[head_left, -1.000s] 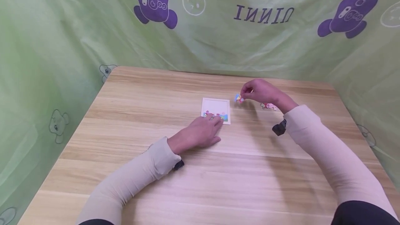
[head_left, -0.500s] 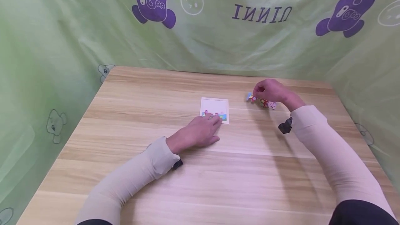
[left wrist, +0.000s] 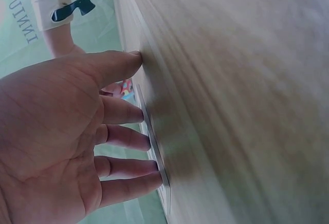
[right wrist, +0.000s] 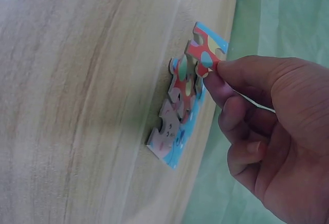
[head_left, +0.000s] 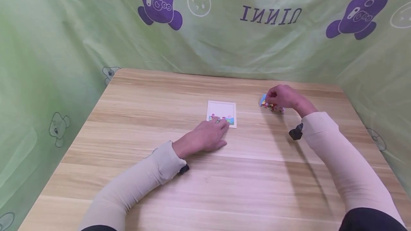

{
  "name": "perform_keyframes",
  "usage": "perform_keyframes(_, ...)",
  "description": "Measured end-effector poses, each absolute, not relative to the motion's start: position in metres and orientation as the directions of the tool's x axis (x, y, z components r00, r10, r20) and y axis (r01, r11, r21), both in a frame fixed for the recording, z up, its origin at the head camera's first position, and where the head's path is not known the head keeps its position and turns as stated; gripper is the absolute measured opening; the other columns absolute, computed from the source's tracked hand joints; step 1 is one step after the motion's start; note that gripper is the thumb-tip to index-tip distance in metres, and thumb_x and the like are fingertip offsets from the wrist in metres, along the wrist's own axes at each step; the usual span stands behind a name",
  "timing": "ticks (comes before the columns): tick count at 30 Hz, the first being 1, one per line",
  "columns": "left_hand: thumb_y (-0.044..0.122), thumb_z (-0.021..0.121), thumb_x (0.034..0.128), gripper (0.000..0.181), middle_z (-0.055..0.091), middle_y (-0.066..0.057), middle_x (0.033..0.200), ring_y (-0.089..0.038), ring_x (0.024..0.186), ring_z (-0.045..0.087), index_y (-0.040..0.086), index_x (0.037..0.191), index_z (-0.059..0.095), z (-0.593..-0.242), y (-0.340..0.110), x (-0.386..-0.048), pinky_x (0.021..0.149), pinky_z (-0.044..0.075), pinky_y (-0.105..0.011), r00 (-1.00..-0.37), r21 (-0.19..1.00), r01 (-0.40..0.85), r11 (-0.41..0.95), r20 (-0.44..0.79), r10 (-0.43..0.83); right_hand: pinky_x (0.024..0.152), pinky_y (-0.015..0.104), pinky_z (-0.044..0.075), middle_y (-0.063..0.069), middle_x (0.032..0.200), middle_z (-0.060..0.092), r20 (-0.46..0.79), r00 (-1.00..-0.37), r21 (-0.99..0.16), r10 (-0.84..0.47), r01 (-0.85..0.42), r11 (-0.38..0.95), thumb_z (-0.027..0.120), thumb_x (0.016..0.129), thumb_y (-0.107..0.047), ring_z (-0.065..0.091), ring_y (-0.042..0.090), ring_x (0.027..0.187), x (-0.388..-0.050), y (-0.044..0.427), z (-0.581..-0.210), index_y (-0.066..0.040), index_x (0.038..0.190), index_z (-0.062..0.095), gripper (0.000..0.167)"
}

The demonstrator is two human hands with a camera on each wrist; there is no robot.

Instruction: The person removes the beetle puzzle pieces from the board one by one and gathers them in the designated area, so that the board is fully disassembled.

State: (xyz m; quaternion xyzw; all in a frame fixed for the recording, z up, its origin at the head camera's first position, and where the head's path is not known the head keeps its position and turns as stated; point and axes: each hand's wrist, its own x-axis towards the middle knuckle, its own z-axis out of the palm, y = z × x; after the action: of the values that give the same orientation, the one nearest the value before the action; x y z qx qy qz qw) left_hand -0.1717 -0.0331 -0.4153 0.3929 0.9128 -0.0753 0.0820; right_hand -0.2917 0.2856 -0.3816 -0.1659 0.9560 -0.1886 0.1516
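Observation:
My left hand [head_left: 208, 135] rests with extended fingers on the lower part of a small white puzzle tray [head_left: 221, 107]. Along the tray's lower edge lies a strip of coloured puzzle pieces [head_left: 230, 120], partly covered by my fingers. To the right, my right hand [head_left: 285, 96] pinches a puzzle piece [right wrist: 207, 49] between thumb and index finger. That piece is red with coloured dots and a blue edge. In the right wrist view it is at the upper end of several other puzzle pieces [right wrist: 169, 124] on the table; whether it interlocks with them, I cannot tell.
The wooden table [head_left: 205, 188] spreads around both hands. Behind it and at its sides hangs a green curtain [head_left: 224, 45] with purple figures. A black wrist strap [head_left: 296, 132] sits at the right sleeve's cuff.
My right hand has moved right with the pinched puzzle piece, from near the tray to the other pieces on the table. The left hand has stayed on the tray.

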Motion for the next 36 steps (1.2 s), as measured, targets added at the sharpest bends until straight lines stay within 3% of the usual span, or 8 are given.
perform_keyframes(8, 0.048, 0.052, 0.1049, 0.065, 0.049, -0.006, 0.144, -0.024, 0.13, 0.049, 0.006, 0.154, 0.044, -0.416, -0.033, -0.172, 0.085, 0.057, -0.037, -0.68, -0.07, 0.727, 0.683, -0.21, 0.703, 0.064, 0.037, 0.045, 0.008, 0.08, 0.064, -0.224, -0.912, -0.375, -0.343, -0.245, 0.894, 0.062, 0.1, -0.014, 0.055, 0.021, 0.071, -0.291, 0.287, -0.385, -0.002, 0.098, 0.071, 0.015)
perform_keyframes(14, 0.049, 0.052, 0.1052, 0.067, 0.048, -0.006, 0.145, -0.025, 0.135, 0.046, 0.006, 0.156, 0.042, -0.416, -0.032, -0.172, 0.089, 0.056, -0.037, -0.679, -0.074, 0.727, 0.682, -0.22, 0.7, 0.065, 0.038, 0.045, 0.007, 0.081, 0.064, -0.221, -0.918, -0.365, -0.328, -0.234, 0.901, 0.062, 0.099, -0.012, 0.055, 0.022, 0.071, -0.29, 0.286, -0.388, -0.003, 0.097, 0.072, 0.014)
perform_keyframes(27, 0.048, 0.053, 0.1049, 0.065, 0.048, -0.006, 0.145, -0.024, 0.129, 0.049, 0.006, 0.153, 0.044, -0.415, -0.032, -0.17, 0.085, 0.057, -0.036, -0.681, -0.072, 0.726, 0.684, -0.211, 0.701, 0.065, 0.038, 0.045, 0.006, 0.081, 0.065, -0.215, -0.927, -0.354, -0.309, -0.221, 0.909, 0.061, 0.098, -0.011, 0.056, 0.022, 0.07, -0.29, 0.285, -0.39, -0.003, 0.098, 0.072, 0.014)
perform_keyframes(36, 0.046, 0.054, 0.1046, 0.063, 0.046, -0.008, 0.148, -0.026, 0.138, 0.044, 0.002, 0.15, 0.047, -0.416, -0.036, -0.174, 0.096, 0.054, -0.038, -0.681, -0.033, 0.721, 0.692, -0.217, 0.7, 0.07, 0.04, 0.048, 0.003, 0.08, 0.068, -0.144, -0.911, -0.361, -0.386, -0.315, 0.878, 0.063, 0.097, -0.012, 0.059, 0.019, 0.067, -0.283, 0.27, -0.386, -0.006, 0.096, 0.074, 0.013)
